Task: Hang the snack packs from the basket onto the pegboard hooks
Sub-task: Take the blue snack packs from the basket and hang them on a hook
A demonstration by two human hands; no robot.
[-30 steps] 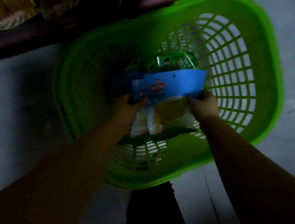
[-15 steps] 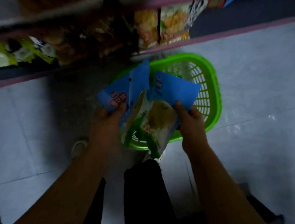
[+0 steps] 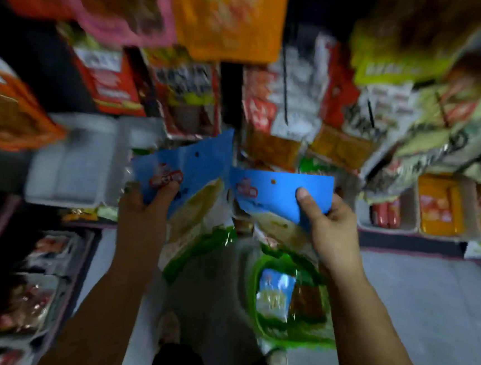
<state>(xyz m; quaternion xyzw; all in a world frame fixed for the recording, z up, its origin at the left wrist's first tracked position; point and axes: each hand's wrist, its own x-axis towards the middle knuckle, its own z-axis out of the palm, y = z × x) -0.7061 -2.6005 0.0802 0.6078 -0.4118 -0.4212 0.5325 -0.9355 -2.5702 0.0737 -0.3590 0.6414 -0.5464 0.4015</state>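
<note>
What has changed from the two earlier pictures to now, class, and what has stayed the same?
Both hands lifted the blue-topped snack packs out of the green plastic basket up toward the hanging goods. The left hand holds one pack, the right hand the other, now spread apart. Grips unchanged; the basket stays on the floor with packs inside.

The left hand (image 3: pixel 143 211) is pinching a snack pack with a blue card header (image 3: pixel 188 169), red logo and green bottom edge. The right hand (image 3: pixel 328 228) is gripping a matching blue-topped pack (image 3: pixel 279 191). Below the right hand, a bright green plastic basket (image 3: pixel 292 338) is showing a pale blue-and-yellow pack (image 3: pixel 274 294).
</note>
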